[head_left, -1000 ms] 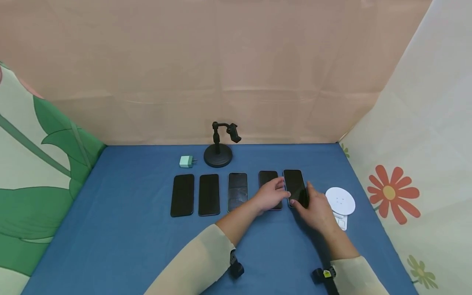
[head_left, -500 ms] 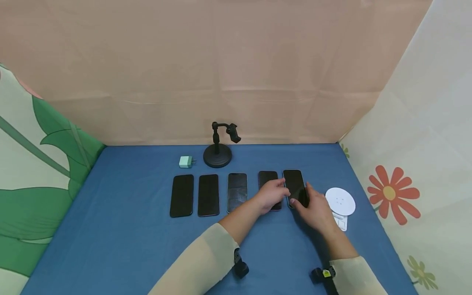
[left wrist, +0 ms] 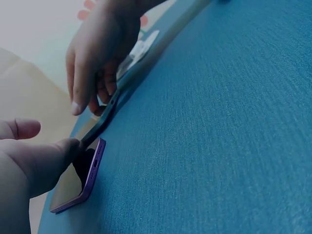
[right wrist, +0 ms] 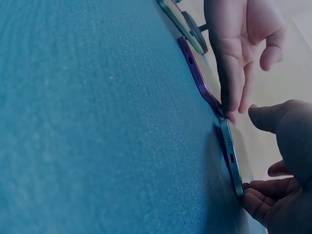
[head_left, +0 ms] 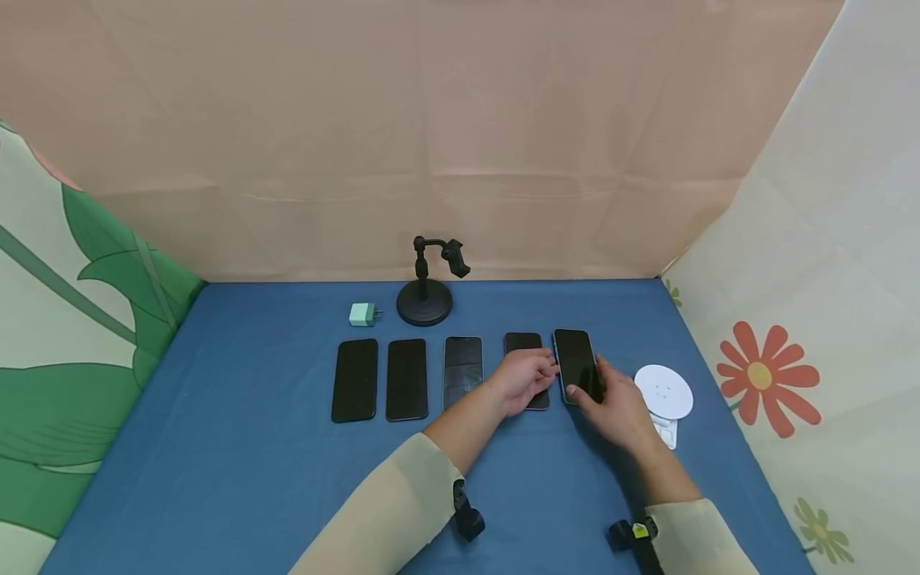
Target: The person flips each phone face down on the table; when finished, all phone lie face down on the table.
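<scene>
Plain blue is being shown by the tabletop, plain pinkish beige by the rear cloth. Green leaf shapes on white are being displayed by the left cloth; a red-petalled, yellow-centred flower and a yellow-green one are being borne on white by the right cloth. Black screens are being presented by the phones, a purple edge by the second phone from the right, a pale bluish-green edge by the rightmost phone. Black is being exhibited by the stand, mint green by the plug adapter, white by the disc, pale cream by the sleeves.
</scene>
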`<action>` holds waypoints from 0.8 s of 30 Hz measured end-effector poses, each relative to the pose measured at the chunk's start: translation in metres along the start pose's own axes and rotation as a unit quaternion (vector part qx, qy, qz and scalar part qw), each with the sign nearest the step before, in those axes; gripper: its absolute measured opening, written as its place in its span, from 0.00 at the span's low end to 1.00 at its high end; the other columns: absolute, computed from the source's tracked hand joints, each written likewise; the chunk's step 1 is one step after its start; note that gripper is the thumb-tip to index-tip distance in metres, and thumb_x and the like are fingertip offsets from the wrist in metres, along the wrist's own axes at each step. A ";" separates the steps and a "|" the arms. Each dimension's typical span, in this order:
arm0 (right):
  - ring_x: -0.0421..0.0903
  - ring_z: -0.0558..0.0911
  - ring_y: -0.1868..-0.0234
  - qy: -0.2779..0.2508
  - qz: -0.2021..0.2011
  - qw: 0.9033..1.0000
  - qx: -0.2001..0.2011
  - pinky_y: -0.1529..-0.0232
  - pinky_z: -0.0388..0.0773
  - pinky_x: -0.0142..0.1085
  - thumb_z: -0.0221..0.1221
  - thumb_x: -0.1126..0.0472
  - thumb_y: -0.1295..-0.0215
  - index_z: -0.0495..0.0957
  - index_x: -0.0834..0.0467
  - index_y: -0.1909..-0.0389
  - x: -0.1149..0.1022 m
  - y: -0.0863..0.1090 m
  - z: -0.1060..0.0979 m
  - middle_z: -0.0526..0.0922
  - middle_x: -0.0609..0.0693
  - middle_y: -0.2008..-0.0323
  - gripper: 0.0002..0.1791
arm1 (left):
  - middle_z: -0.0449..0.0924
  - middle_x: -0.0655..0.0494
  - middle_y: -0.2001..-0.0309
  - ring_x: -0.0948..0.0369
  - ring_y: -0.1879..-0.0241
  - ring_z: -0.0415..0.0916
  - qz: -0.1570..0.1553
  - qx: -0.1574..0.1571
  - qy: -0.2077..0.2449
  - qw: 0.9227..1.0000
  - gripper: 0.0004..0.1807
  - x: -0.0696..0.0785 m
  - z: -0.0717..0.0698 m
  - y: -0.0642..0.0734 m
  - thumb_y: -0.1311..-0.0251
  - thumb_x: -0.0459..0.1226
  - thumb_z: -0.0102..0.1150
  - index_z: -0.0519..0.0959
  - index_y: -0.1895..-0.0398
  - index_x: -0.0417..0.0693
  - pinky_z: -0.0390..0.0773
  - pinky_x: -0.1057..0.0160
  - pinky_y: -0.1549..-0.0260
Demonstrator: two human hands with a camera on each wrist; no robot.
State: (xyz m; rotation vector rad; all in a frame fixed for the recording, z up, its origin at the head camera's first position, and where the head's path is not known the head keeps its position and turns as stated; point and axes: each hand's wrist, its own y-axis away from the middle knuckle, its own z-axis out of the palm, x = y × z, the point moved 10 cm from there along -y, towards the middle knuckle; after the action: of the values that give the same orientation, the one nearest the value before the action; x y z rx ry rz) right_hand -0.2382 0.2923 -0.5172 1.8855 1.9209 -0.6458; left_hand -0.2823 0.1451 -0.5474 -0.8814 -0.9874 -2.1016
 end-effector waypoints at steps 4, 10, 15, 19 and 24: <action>0.69 0.79 0.41 -0.005 0.012 1.000 -0.006 0.43 0.76 0.64 0.62 0.40 0.30 0.57 0.70 0.22 0.002 0.000 0.000 0.76 0.74 0.37 0.50 | 0.56 0.35 0.22 0.45 0.24 0.61 0.000 0.000 0.023 1.000 0.38 0.000 0.000 0.000 0.38 0.21 0.45 0.56 0.22 0.29 0.61 0.50 0.26; 0.67 0.80 0.43 -0.007 0.019 1.000 -0.012 0.44 0.78 0.63 0.61 0.37 0.30 0.59 0.68 0.22 0.002 0.001 0.001 0.77 0.73 0.38 0.49 | 0.58 0.33 0.23 0.44 0.25 0.63 -0.002 0.005 0.046 0.999 0.38 -0.001 -0.003 0.001 0.39 0.20 0.43 0.56 0.22 0.29 0.61 0.50 0.26; 0.66 0.81 0.45 -0.014 0.012 1.000 -0.010 0.46 0.78 0.62 0.61 0.37 0.30 0.61 0.68 0.23 -0.003 0.000 0.001 0.78 0.72 0.39 0.48 | 0.59 0.33 0.23 0.44 0.26 0.64 -0.005 0.006 0.067 0.998 0.38 0.000 -0.006 0.002 0.40 0.19 0.43 0.57 0.22 0.28 0.63 0.52 0.27; 0.66 0.82 0.44 -0.015 0.005 1.000 -0.014 0.46 0.79 0.62 0.62 0.37 0.30 0.62 0.67 0.23 -0.006 -0.001 0.001 0.78 0.72 0.39 0.47 | 0.60 0.33 0.24 0.45 0.26 0.65 -0.005 0.003 0.079 0.997 0.37 0.001 -0.008 0.003 0.39 0.19 0.44 0.57 0.22 0.29 0.64 0.53 0.27; 0.65 0.82 0.44 -0.021 0.000 1.000 -0.022 0.44 0.79 0.61 0.61 0.38 0.30 0.63 0.66 0.23 -0.008 0.001 0.003 0.77 0.70 0.37 0.46 | 0.63 0.35 0.25 0.45 0.27 0.66 -0.005 -0.005 0.093 0.996 0.36 0.002 -0.007 0.006 0.37 0.20 0.45 0.59 0.23 0.29 0.65 0.54 0.28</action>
State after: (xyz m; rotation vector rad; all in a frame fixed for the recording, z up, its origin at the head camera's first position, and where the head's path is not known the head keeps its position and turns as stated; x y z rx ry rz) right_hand -0.2372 0.2838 -0.5152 1.8307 1.8947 -0.6334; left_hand -0.2811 0.1358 -0.5467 -0.6732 -0.8863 -2.1548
